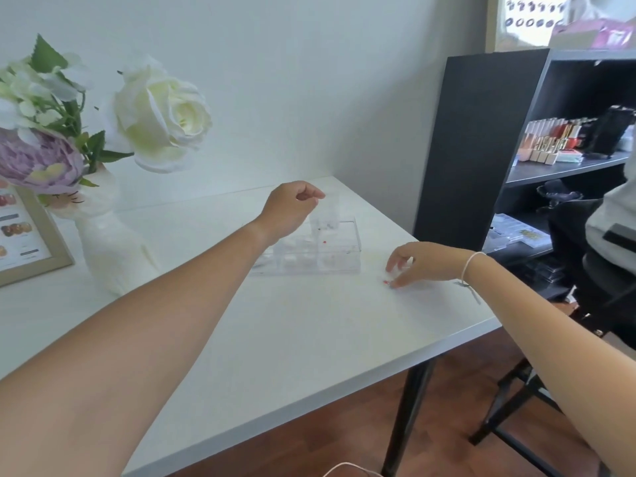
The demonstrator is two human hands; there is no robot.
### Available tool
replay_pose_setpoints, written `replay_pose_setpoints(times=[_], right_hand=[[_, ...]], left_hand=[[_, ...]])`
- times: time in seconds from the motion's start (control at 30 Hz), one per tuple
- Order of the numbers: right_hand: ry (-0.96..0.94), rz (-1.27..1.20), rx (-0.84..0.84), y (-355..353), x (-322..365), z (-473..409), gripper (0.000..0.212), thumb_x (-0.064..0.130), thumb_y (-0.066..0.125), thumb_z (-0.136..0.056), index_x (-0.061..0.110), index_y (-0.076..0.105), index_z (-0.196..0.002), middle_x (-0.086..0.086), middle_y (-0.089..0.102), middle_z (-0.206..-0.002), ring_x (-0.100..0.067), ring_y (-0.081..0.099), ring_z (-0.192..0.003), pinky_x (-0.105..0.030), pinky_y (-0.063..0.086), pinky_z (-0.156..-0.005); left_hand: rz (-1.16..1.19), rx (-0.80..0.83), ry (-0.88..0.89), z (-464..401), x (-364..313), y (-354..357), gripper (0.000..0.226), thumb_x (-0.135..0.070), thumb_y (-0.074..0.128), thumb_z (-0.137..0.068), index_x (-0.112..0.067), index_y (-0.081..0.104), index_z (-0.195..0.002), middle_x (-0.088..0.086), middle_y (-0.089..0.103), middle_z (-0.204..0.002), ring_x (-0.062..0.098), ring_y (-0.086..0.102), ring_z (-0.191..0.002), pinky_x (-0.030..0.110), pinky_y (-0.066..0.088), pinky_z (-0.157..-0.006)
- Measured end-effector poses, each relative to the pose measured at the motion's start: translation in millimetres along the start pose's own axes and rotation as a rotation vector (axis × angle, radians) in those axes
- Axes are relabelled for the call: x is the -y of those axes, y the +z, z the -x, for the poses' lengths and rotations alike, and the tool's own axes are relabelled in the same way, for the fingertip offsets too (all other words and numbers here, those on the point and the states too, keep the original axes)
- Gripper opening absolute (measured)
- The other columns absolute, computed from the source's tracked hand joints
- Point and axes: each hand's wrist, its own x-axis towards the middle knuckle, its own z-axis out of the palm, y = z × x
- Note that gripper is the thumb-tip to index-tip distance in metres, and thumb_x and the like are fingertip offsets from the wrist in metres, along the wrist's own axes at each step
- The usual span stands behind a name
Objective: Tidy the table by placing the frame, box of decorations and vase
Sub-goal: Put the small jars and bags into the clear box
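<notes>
left hand (290,210) pinches lid | right hand (409,265) fingertips on table (275,339)

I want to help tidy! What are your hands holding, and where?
The left hand pinches the box lid's top edge. The right hand fingers touch a tiny red bead.

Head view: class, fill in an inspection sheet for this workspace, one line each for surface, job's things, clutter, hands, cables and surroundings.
Surface: white table, black legs, wooden floor below.
Job's things: clear compartment box mid-table, its lid raised; white vase of flowers at left; frame beside the vase, cut off by the picture edge.
Clutter: small red piece on the table right of the box.
Hands: left hand above the box, fingers curled at the lid; whether the grip holds it, cannot tell. Right hand fingertips down by the red piece.
Cables: thin cord at bottom edge.
Surroundings: black shelf unit with small goods; black chair at right.
</notes>
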Motion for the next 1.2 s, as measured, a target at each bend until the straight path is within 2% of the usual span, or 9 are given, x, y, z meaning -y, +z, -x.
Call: replay_pose_setpoints(times=[0.3,0.43,0.6,0.73,0.9,1.03,1.1,1.13,1.2], right_hand=[[-0.029,-0.039,-0.05,0,2,-3,0.031,0.043,0.075,-0.067,0.028,0.058,-0.088,0.012,0.057,-0.092,-0.004,0.051,-0.079,-0.02,0.038,-0.067],[-0.041,-0.042,-0.078,-3,1,-6,0.026,0.042,0.074,-0.067,0.029,0.057,-0.082,0.01,0.058,-0.087,-0.006,0.052,-0.075,-0.021,0.038,-0.065],[-0.078,-0.071,-0.127,-9,1,-7,0.016,0.028,0.072,-0.074,0.03,0.056,-0.075,0.006,0.056,-0.081,-0.011,0.051,-0.073,-0.02,0.038,-0.062],[-0.1,-0.106,-0.201,-20,5,-6,0.017,0.022,0.07,-0.077,0.028,0.054,-0.074,0.005,0.056,-0.078,-0.01,0.05,-0.066,-0.019,0.037,-0.058],[-0.107,-0.255,-0.334,-31,16,-7,0.015,0.015,0.065,-0.081,0.022,0.053,-0.075,0.006,0.058,-0.068,-0.01,0.055,-0.058,-0.023,0.038,-0.054],[-0.118,-0.383,-0.42,-32,29,-10,0.009,0.013,0.062,-0.083,0.016,0.054,-0.082,0.005,0.059,-0.066,0.003,0.053,-0.043,-0.012,0.039,-0.042],[-0.116,-0.473,-0.461,-32,35,-12,0.01,0.013,0.062,-0.084,0.011,0.054,-0.09,0.002,0.06,-0.069,0.002,0.053,-0.043,-0.012,0.039,-0.042],[-0.113,-0.526,-0.48,-32,38,-13,0.012,0.013,0.062,-0.084,0.01,0.054,-0.093,0.001,0.06,-0.071,0.0,0.054,-0.046,-0.014,0.04,-0.043],[-0.109,-0.624,-0.513,-31,44,-14,0.013,0.011,0.061,-0.085,0.01,0.053,-0.095,0.0,0.058,-0.072,-0.008,0.055,-0.053,-0.017,0.04,-0.046]], left_hand=[[-0.041,0.03,-0.023,-6,13,15,0.02,-0.011,0.049,-0.089,-0.02,0.065,-0.094,-0.016,0.053,-0.079,-0.001,0.05,-0.076,-0.004,0.034,-0.053],[0.018,0.015,-0.063,-11,13,15,0.021,-0.01,0.05,-0.09,-0.017,0.066,-0.1,-0.007,0.059,-0.091,0.007,0.051,-0.089,0.006,0.036,-0.065],[0.118,0.044,-0.092,-15,10,13,0.019,-0.01,0.05,-0.09,-0.018,0.064,-0.1,-0.005,0.058,-0.09,0.0,0.048,-0.072,0.01,0.039,-0.062],[0.095,0.093,-0.11,-13,13,18,0.022,-0.009,0.049,-0.091,-0.015,0.064,-0.105,0.003,0.059,-0.097,0.003,0.048,-0.074,0.014,0.04,-0.067],[0.042,0.134,-0.138,-10,21,27,0.025,-0.008,0.045,-0.091,-0.015,0.064,-0.106,0.004,0.061,-0.098,0.013,0.05,-0.076,0.004,0.037,-0.049],[-0.037,0.143,-0.13,-9,27,32,0.029,-0.008,0.042,-0.091,-0.016,0.064,-0.109,0.003,0.063,-0.104,0.006,0.046,-0.059,0.004,0.033,-0.041],[-0.072,0.147,-0.102,-7,27,33,0.029,-0.01,0.043,-0.093,-0.015,0.064,-0.113,0.002,0.062,-0.112,0.006,0.054,-0.071,0.004,0.037,-0.05],[-0.091,0.145,-0.087,-6,27,33,0.03,-0.011,0.043,-0.094,-0.014,0.063,-0.116,0.001,0.061,-0.119,0.01,0.058,-0.088,0.006,0.041,-0.063],[-0.129,0.133,-0.063,-5,27,32,0.033,-0.01,0.04,-0.094,-0.014,0.061,-0.12,0.001,0.057,-0.13,0.014,0.051,-0.118,0.015,0.037,-0.087]])
